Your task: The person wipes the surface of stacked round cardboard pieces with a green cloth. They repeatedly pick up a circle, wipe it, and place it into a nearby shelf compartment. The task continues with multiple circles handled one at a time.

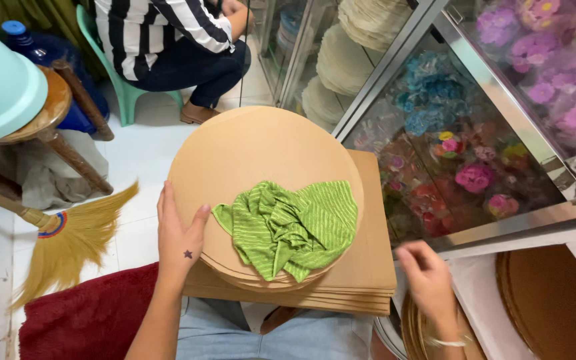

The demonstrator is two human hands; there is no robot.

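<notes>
The glass display case (501, 133) fills the frame from twelve to three o'clock, with purple, blue and pink artificial flowers behind its panes and pale round stacks deeper in.

At centre, a stack of square brown boards (368, 273) rests on the person's lap, and on it lies a stack of round brown boards (261, 153), the top disc nearly covering the squares below. Being round, the disc has no long axis; its near rim curves from eight o'clock to five o'clock.

A crumpled green striped cloth (288, 230) sits on the lower right part of the top disc, its bulk running from nine towards three o'clock.

The left hand (180, 237) lies flat on the disc's rim at eight o'clock, fingers spread, thumb pointing towards the cloth; it presses and grasps nothing. The cloth lies just beside that thumb, at its three o'clock.

The right hand (425, 277) hangs off the boards at four o'clock, over another round brown board (555, 300) by the knee. Its fingers are curled and blurred, so I cannot tell whether it holds anything. It is farther from the cloth than the left.

At nine o'clock a straw broom (68, 243) lies on the tiled floor; at eleven o'clock a seated person's striped sleeve (195, 27) shows.
</notes>
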